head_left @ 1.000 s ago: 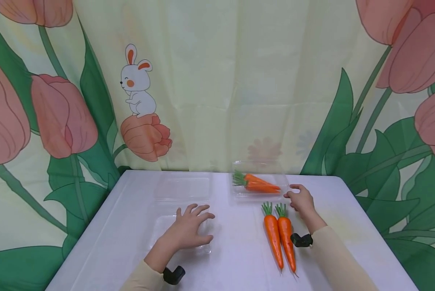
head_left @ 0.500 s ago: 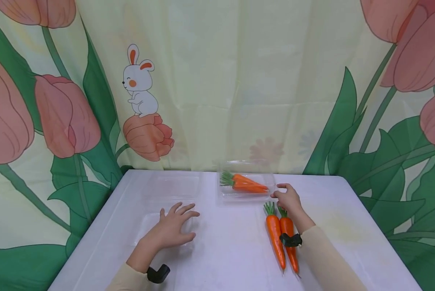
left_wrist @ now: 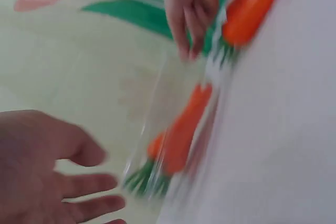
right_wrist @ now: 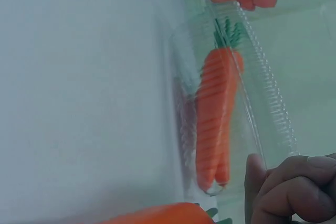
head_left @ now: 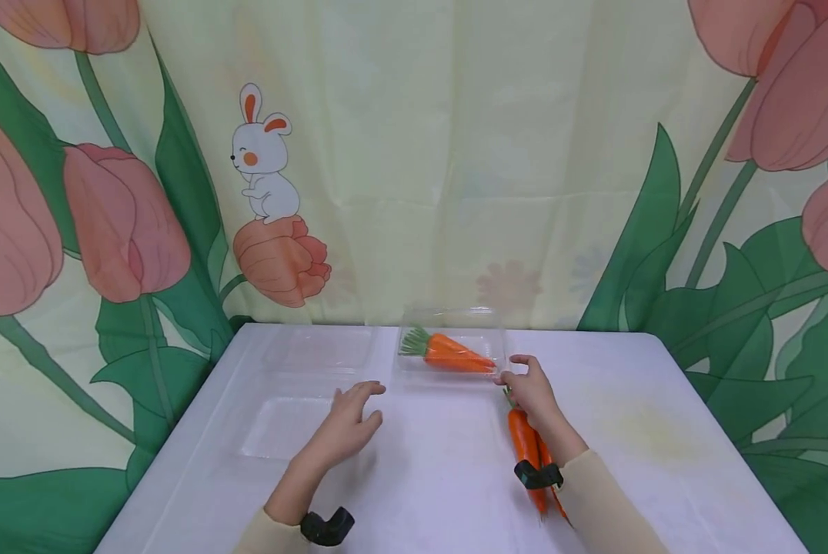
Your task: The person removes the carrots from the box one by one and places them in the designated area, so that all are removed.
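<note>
A clear plastic box [head_left: 414, 376] with orange carrots [head_left: 455, 355] inside stands at the back of the table. My right hand [head_left: 533, 394] pinches this box's right end, fingers curled, as the right wrist view also shows. My left hand [head_left: 348, 423] hovers in front and to the left of it with fingers spread, apart from the box in the left wrist view. To its left lies a second clear plastic box [head_left: 285, 428], lid folded back, nothing visible inside. Two loose carrots [head_left: 522, 438] lie below my right hand, partly hidden by the wrist and its camera.
A white-covered table [head_left: 442, 477] carries everything. Behind its back edge hangs a pale curtain [head_left: 386, 154] printed with tulips and a rabbit.
The box of carrots has slid left with my right hand. The second box has shifted left too. My left hand went left, then came back right, off that box. The loose carrots stayed.
</note>
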`<state>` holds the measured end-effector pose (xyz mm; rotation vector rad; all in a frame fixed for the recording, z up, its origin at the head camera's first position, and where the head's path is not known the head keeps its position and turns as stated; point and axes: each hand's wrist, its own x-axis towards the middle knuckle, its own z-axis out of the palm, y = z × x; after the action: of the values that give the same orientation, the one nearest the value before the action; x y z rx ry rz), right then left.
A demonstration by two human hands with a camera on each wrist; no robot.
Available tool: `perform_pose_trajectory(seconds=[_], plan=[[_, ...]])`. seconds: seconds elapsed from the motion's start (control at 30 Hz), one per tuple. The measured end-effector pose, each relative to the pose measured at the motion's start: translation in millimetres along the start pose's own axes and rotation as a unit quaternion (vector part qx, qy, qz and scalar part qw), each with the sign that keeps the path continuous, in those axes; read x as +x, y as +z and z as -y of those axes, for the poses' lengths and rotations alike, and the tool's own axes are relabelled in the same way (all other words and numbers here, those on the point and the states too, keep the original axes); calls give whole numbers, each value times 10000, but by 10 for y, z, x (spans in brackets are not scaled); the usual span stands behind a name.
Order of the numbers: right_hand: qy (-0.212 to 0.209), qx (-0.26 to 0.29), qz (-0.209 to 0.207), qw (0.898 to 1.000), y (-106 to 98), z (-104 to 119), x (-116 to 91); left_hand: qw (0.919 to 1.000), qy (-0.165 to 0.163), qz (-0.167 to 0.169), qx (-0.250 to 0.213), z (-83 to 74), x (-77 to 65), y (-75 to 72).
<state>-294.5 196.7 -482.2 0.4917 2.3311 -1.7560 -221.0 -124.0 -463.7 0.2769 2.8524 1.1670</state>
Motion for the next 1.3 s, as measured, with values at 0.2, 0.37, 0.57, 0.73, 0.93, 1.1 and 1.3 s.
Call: perform_pose_trajectory(seconds=[0.2, 0.37, 0.57, 0.73, 0.93, 1.1, 1.3], plan=[[-79, 358, 16, 9993, 105, -79, -100, 9506, -1133, -368, -2868, -172, 203, 303], [-143, 565, 72, 9983, 177, -146, -220, 9232, -1669, -1008, -3313, -105, 323, 458], [-323, 625, 196, 9973, 209, -225, -411, 9271, -1516, -1441, -3110, 14, 306, 567], [-379, 588, 208, 9973, 169, -311, -552, 9272, -1334, -1658, -3081, 47, 224, 644], [-380, 642, 219, 9970, 98, -369, -644, 9089, -1358, -1677, -3569, 44, 69, 671], [-345, 501, 129, 9981, 49, -401, -710, 9049, -1420, -1452, -3740, 52, -16, 657], [-336, 574, 95, 9977, -3, -421, -799, 9046, -1350, -1259, -3843, 85, -132, 656]])
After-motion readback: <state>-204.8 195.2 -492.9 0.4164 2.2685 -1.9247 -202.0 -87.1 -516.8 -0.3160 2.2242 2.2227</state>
